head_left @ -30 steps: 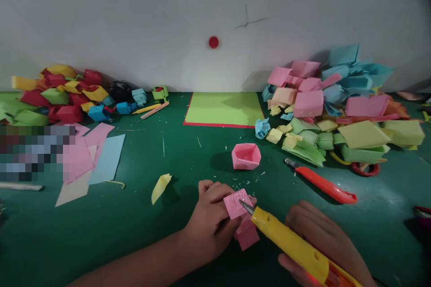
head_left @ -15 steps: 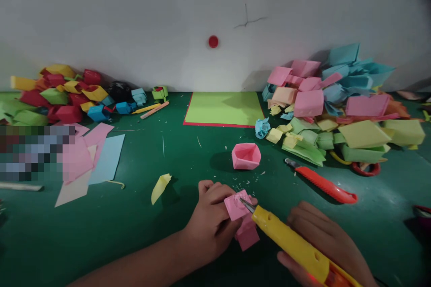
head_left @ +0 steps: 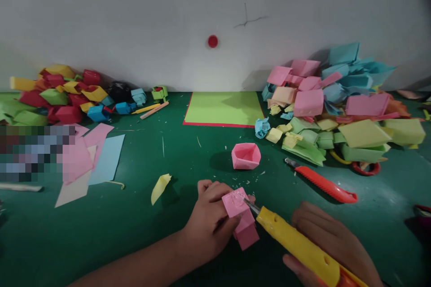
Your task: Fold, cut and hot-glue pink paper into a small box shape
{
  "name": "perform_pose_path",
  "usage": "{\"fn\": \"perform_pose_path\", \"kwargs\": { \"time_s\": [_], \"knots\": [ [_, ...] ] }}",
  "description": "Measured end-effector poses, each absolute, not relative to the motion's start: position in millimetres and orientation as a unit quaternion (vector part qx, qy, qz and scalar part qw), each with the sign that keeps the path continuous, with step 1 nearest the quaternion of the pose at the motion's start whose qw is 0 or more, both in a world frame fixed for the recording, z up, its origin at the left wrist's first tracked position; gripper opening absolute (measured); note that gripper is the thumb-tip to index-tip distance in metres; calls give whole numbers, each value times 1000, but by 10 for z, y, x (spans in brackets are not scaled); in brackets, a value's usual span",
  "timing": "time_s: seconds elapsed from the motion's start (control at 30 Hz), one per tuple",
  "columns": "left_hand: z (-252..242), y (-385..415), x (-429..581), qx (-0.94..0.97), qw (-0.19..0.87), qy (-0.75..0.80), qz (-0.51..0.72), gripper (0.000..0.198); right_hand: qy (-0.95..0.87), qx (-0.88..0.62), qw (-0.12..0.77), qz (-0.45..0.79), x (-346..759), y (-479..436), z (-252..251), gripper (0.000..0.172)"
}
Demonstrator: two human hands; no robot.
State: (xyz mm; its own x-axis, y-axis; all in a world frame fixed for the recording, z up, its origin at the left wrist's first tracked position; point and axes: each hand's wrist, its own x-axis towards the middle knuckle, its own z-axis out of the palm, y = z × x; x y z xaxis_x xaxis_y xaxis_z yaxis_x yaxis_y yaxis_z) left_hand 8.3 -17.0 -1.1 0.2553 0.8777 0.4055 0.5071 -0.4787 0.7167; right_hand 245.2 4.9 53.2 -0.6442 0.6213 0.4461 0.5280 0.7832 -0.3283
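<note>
My left hand is closed around a folded pink paper piece made of joined box-like parts. Clear, shiny glue shows on its upper pink face. In my right hand is a yellow glue gun, its metal nozzle at the right edge of that glued face. Whether the tip still touches the paper is hard to tell. Part of the glue gun's rear runs out of view at the bottom. Just beyond my left hand stands an open pink paper box.
A red box cutter lies to the right, near red-handled scissors. Piles of folded paper and small paper boxes flank a green card. Loose sheets and a yellow scrap lie left.
The glue gun and my right hand have shifted slightly right and down, drawing the nozzle from the middle of the pink face to its edge. The pink piece has tilted a little.
</note>
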Motion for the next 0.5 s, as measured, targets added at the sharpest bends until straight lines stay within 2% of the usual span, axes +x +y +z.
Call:
{"fn": "perform_pose_path", "kwargs": {
  "time_s": [0.2, 0.5],
  "knots": [
    [8, -159, 71, 754, 237, 458, 406, 37, -909, -308, 274, 69, 2449, 63, 526, 38],
    [14, -169, 76, 757, 236, 458, 403, 37, -904, -315, 278, 77, 2447, 73, 521, 39]
  ]
}}
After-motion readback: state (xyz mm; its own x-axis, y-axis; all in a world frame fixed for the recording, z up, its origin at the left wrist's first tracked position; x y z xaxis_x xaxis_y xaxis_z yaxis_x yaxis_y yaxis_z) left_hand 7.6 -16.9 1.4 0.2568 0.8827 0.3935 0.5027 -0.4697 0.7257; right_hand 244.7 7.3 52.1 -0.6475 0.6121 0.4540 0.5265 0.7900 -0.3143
